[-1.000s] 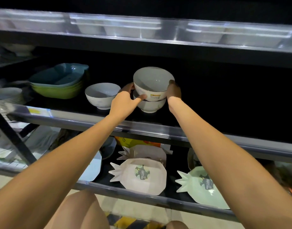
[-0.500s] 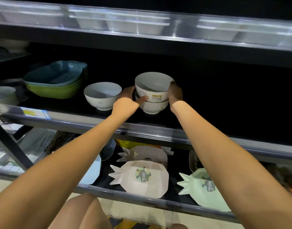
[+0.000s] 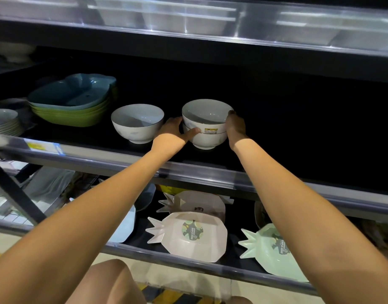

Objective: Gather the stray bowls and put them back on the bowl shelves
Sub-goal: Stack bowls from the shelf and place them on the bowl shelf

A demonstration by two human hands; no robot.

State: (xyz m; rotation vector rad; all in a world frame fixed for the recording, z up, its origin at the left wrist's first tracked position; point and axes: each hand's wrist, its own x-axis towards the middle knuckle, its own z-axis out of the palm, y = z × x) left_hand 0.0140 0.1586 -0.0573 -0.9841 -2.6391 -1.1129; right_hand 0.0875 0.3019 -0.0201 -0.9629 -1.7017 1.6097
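Note:
A white bowl with a price sticker (image 3: 205,115) sits nested in a second white bowl (image 3: 207,140) on the dark middle shelf (image 3: 114,159). My left hand (image 3: 174,132) grips the top bowl's left side, thumb across its front. On the bowl's right side is my right hand (image 3: 234,126), fingers curled over the rim. Another single white bowl (image 3: 137,122) stands just left of the stack, close to my left hand.
Blue and green shaped dishes (image 3: 72,99) are stacked at the left, with white plates (image 3: 4,121) further left. Pineapple-shaped plates (image 3: 193,233) lie on the shelf below. An upper shelf (image 3: 188,20) holds white trays. The shelf right of the stack is dark and bare.
The top bowl was tilted above the lower bowl a second ago; it has come down and now sits level, nested in it. Both hands stay on it.

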